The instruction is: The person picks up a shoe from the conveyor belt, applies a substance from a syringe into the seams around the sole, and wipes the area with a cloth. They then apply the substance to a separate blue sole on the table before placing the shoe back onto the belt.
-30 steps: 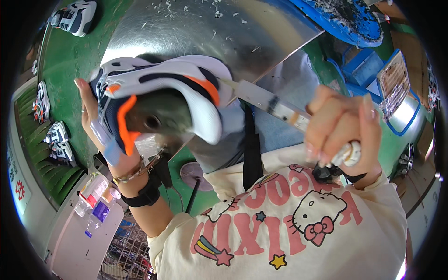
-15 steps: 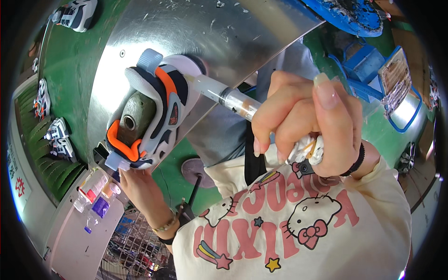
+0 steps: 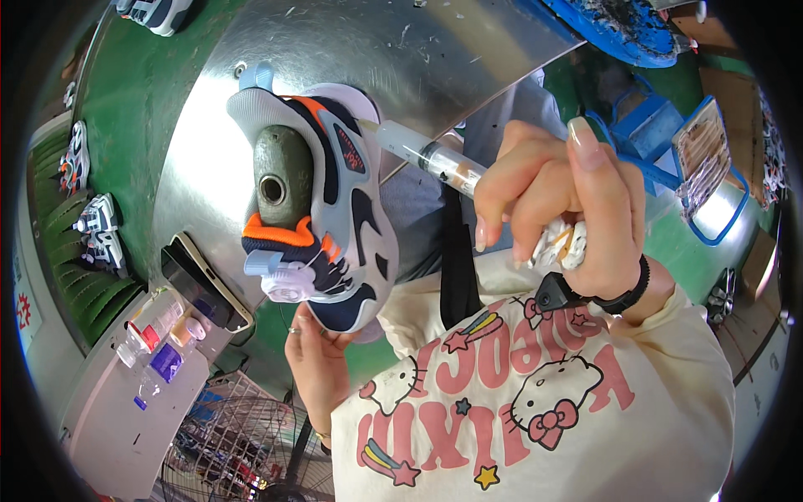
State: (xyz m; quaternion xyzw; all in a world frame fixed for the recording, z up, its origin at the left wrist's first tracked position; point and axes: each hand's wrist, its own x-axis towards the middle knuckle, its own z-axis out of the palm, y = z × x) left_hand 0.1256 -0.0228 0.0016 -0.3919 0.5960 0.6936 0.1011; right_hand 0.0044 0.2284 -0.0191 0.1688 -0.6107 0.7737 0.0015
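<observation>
A white, navy and grey sneaker (image 3: pixel 381 230) with orange trim is tilted over the metal table, a dark green shoe last (image 3: pixel 283 167) filling its opening. My left hand (image 3: pixel 320 360) grips it at the toe; some of those fingers are hidden under the shoe. In my right hand (image 3: pixel 565 192), closed with the thumb raised, is a clear syringe (image 3: pixel 435 159) with pale contents. Its tip meets the sneaker's side near the heel, where the sole joins the upper; whether it touches I cannot tell. A crumpled white wad (image 3: pixel 559 244) is tucked in the right palm.
The shiny metal table (image 3: pixel 360 50) stretches away, with a blue basin (image 3: pixel 615 29) at its far right. Left, a phone (image 3: pixel 205 276) and small bottles (image 3: pixel 163 343) lie beside other sneakers on a green surface (image 3: pixel 138 125). A blue metal stool (image 3: pixel 661 159) stands at right.
The sneaker has swung to the right and turned, its toe now nearer me. My left hand moved right with it, uncovering the phone. The syringe and right hand shifted slightly right.
</observation>
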